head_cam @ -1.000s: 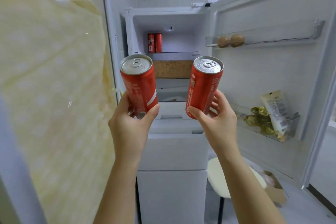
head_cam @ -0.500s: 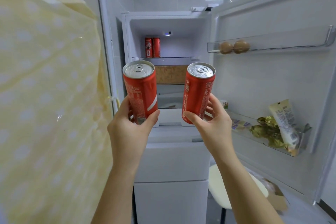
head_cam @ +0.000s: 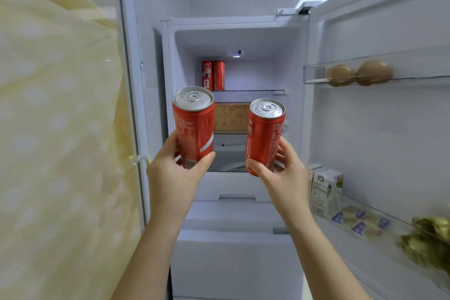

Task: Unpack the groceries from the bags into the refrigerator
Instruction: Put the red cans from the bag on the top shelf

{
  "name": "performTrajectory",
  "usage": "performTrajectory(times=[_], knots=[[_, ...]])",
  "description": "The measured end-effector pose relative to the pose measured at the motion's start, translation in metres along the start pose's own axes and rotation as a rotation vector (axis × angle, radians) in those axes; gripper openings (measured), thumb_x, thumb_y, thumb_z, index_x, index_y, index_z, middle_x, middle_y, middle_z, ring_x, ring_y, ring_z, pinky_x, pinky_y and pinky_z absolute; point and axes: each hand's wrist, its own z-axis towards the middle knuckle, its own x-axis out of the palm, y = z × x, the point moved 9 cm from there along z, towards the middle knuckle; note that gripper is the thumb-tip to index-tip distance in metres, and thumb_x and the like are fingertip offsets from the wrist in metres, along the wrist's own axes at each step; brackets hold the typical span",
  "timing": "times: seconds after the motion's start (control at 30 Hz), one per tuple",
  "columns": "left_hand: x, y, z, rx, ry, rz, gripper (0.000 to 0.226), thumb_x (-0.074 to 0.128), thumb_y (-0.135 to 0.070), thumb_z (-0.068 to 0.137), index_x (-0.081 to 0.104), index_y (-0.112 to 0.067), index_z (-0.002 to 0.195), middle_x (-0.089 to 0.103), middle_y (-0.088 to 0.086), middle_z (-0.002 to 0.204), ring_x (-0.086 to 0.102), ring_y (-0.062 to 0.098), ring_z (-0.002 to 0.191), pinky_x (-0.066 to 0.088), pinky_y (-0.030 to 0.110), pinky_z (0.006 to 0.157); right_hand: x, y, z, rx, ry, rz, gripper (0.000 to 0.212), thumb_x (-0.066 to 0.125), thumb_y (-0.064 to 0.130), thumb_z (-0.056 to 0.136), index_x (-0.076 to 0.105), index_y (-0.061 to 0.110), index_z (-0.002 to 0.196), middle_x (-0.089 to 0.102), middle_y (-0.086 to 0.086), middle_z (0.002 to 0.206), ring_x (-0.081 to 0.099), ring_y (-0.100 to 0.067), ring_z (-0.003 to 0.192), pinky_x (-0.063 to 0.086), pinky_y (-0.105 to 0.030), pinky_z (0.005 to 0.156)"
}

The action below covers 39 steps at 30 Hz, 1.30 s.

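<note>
grip: left hand [head_cam: 175, 178] wraps the lower half of the left can [head_cam: 194, 129], right hand [head_cam: 285, 178] clasps the base of the right can [head_cam: 264, 139] — both upright, tabs up | target: refrigerator [head_cam: 243, 39] top shelf [head_cam: 248, 91] lies beyond and above both grips, shelf cans [head_cam: 213, 75] at its back left | nearer: probably left hand — its can rides higher, just under that pair

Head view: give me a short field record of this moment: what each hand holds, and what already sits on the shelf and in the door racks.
left hand: grips a red can, top up, before the open refrigerator
right hand: grips a second red can, top up
top shelf: two red cans standing side by side, back left
upper door rack: two brown eggs
lower door rack: cartons, small packets, green produce
</note>
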Motion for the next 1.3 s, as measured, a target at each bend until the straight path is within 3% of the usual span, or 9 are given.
performTrajectory(times=[0.1,0.27,0.37,0.53,0.67,0.83,0.97,1.07,1.3], knots=[[0.026,0.025,0.022,-0.029,-0.002,0.012,0.042,0.084,-0.025,0.07,0.061,-0.043,0.099,0.067,-0.03,0.083,0.064,-0.005,0.084,0.048,0.009,0.073,0.014,-0.027,0.034,0.009,0.014,0.023,0.066,0.085,0.014,0.071,0.059,0.036,0.127,0.069,0.019,0.108,0.065,0.003,0.098,0.054,-0.018,0.083],[0.063,0.056,0.06,-0.033,-0.001,0.052,0.038,0.083,-0.029,0.068,0.06,-0.044,0.095,0.067,-0.029,0.082,0.064,-0.004,0.084,0.046,0.007,0.07,0.035,-0.057,0.089,0.007,0.034,0.059,0.065,0.085,0.018,0.072,0.056,0.043,0.124,0.067,0.028,0.105,0.063,0.005,0.099,0.053,-0.019,0.084],[0.081,0.072,0.084,-0.051,0.024,0.064,0.04,0.083,-0.029,0.07,0.059,-0.046,0.097,0.065,-0.033,0.082,0.061,-0.013,0.087,0.044,0.001,0.069,0.051,-0.069,0.116,0.005,0.036,0.081,0.064,0.084,0.02,0.073,0.056,0.036,0.129,0.068,0.021,0.111,0.063,0.004,0.101,0.055,-0.022,0.086],[0.111,0.107,0.144,-0.082,0.053,0.081,0.042,0.082,-0.031,0.073,0.06,-0.039,0.107,0.064,-0.029,0.09,0.061,-0.012,0.086,0.042,0.002,0.069,0.088,-0.08,0.171,-0.006,0.032,0.103,0.062,0.083,0.022,0.075,0.056,0.03,0.131,0.067,0.017,0.113,0.06,0.011,0.097,0.044,0.001,0.074],[0.131,0.127,0.197,-0.077,0.069,0.104,0.041,0.08,-0.035,0.076,0.054,-0.04,0.106,0.058,-0.03,0.088,0.058,-0.011,0.079,0.039,0.0,0.061,0.121,-0.088,0.217,-0.026,0.039,0.08,0.058,0.081,0.027,0.079,0.055,0.03,0.13,0.064,0.021,0.107,0.058,0.017,0.091,0.042,0.003,0.066],[0.15,0.152,0.263,-0.054,0.064,0.09,0.049,0.077,-0.033,0.08,0.059,-0.022,0.124,0.064,-0.012,0.106,0.058,0.001,0.085,0.037,0.003,0.063,0.156,-0.095,0.273,-0.072,0.03,0.048,0.055,0.077,0.027,0.083,0.051,0.032,0.131,0.057,0.027,0.103,0.056,0.015,0.084,0.042,0.003,0.061],[0.169,0.171,0.308,-0.048,0.085,0.128,0.05,0.079,-0.036,0.078,0.061,-0.022,0.123,0.066,-0.009,0.106,0.064,0.008,0.094,0.047,0.017,0.077,0.177,-0.103,0.311,-0.093,0.024,-0.027,0.055,0.076,0.03,0.084,0.051,0.027,0.133,0.059,0.021,0.11,0.056,0.01,0.084,0.043,-0.003,0.064],[0.187,0.189,0.331,-0.062,0.113,0.17,0.058,0.079,-0.043,0.076,0.061,-0.019,0.125,0.068,-0.001,0.116,0.065,0.018,0.104,0.053,0.033,0.09,0.191,-0.11,0.333,-0.098,0.039,-0.088,0.058,0.074,0.033,0.085,0.05,0.023,0.136,0.062,0.007,0.127,0.058,-0.004,0.103,0.043,-0.012,0.077],[0.209,0.217,0.364,-0.085,0.143,0.177,0.055,0.079,-0.041,0.075,0.062,-0.017,0.121,0.069,0.001,0.114,0.065,0.018,0.1,0.052,0.031,0.085,0.217,-0.125,0.368,-0.062,0.074,-0.217,0.058,0.072,0.039,0.085,0.051,0.02,0.136,0.062,0.001,0.13,0.061,-0.018,0.116,0.051,-0.034,0.094]])
